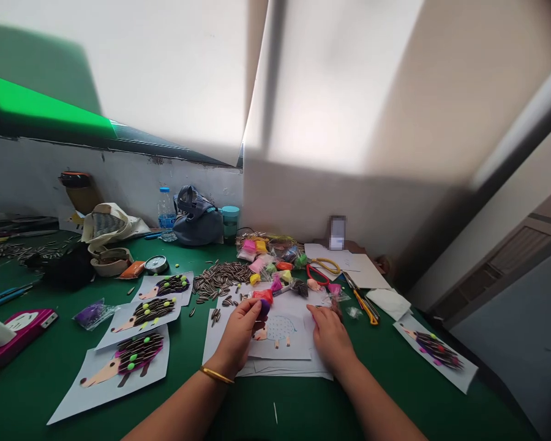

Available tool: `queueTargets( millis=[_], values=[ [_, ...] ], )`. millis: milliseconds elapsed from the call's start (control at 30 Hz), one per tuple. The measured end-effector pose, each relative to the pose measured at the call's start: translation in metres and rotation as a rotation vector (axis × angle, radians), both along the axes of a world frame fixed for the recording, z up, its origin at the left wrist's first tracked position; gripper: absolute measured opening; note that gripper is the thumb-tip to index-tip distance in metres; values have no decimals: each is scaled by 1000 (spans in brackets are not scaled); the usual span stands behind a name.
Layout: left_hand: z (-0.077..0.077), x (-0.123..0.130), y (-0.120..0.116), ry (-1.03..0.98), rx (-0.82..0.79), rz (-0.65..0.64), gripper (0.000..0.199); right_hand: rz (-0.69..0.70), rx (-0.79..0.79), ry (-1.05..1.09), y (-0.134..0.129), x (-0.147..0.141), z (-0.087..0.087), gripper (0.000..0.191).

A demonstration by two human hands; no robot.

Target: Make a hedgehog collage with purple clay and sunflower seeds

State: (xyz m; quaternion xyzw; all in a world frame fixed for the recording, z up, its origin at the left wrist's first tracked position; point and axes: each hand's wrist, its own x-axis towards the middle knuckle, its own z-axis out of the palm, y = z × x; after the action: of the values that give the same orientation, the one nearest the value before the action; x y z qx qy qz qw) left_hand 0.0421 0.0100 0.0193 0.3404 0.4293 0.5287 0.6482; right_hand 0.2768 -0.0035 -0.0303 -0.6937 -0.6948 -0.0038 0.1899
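My left hand [241, 334] is closed in a pinch on a lump of purple modelling clay [264, 308], above the left part of a drawing sheet [284, 350]. On that sheet is a hedgehog picture [281, 328] with a dotted body outline, a clay-coloured face and small feet. Over the sheet's right edge, my right hand [333, 340] has its fingers drawn together; whatever is at their tips is too small to make out. More white sheets lie beneath the drawing. Just beyond the hands are a red clay packet [262, 296] and striped sunflower seeds [223, 278].
Seed-covered hedgehog pictures [140, 355] lie at left, another [434, 350] at right. Bagged clays [275, 263], scissors [319, 274] and a yellow utility knife [365, 306] lie behind. A bottle [166, 217], bag [197, 220] and phone [337, 234] stand near the wall; a magenta power strip [27, 327] is left.
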Motion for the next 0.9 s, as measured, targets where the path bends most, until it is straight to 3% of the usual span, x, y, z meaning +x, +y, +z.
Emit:
queueTargets(
  millis=[100,200,300,467,600,700,800,900],
  values=[
    [-1,1,0,-2,-15,-16,55,26,92,-10,1,0,0,50],
    [-2,2,-1,-47,-37,-39,61,144,201,-2,-1,-5,0,43],
    [-1,3,-2,-97,-46,-64,58,235,227,25,-4,-14,-1,41],
    [4,4,-6,-94,-54,-107,54,250,210,83,-3,-22,4,44],
    [7,3,-9,44,49,-137,43,283,243,243,-6,-31,24,36],
    [5,4,-10,147,142,-116,37,446,200,455,-9,-48,38,22],
    [1,4,-9,185,287,-72,33,545,143,610,-9,-67,43,28],
    [1,2,-8,210,381,-82,30,502,116,726,-8,-77,40,27]
  ],
)
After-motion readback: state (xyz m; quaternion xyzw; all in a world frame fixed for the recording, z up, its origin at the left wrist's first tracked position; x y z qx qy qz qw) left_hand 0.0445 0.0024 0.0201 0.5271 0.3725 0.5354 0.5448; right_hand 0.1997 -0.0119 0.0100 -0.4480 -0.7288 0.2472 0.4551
